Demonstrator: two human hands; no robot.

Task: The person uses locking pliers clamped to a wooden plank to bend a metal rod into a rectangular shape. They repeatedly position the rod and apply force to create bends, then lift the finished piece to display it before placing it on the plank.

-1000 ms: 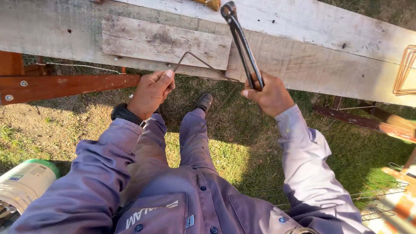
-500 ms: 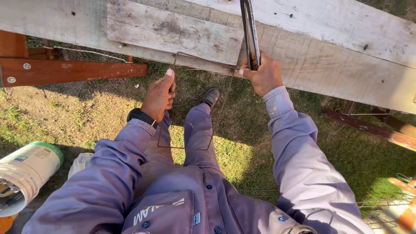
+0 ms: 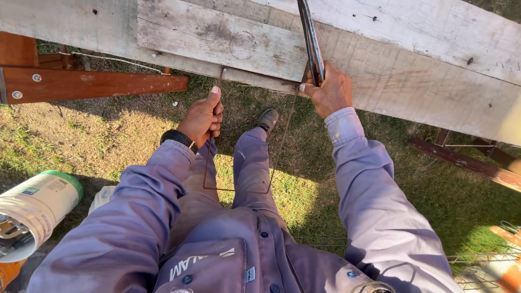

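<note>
A thin brown wire (image 3: 239,190) is bent into a square loop with sharp corners. It hangs down from the near edge of the worktop (image 3: 412,70), in front of the person's legs, and its bottom side runs flat above the grass (image 3: 97,135). The wire is dark and rusty and very slim, so parts of it are hard to see against the trousers. Its top end sits at the near edge of the worktop, where a short bent piece pokes up beside a small block of grey wood (image 3: 217,46). The left hand (image 3: 203,116) is closed around the left side of the wire loop, with the thumb pointing up and touching the edge of the wood. The right hand (image 3: 328,92) is closed tight around a long dark metal bar (image 3: 310,38) that stands up across the worktop and leans away from the person. The low end of the bar meets the wire at the near edge of the worktop. The worktop is made of wide, pale, worn planks with old nail holes. A reddish-brown beam (image 3: 92,84) sticks out under its left end. A white bucket with a green rim (image 3: 38,209) lies on its side on the ground at the lower left.
</note>
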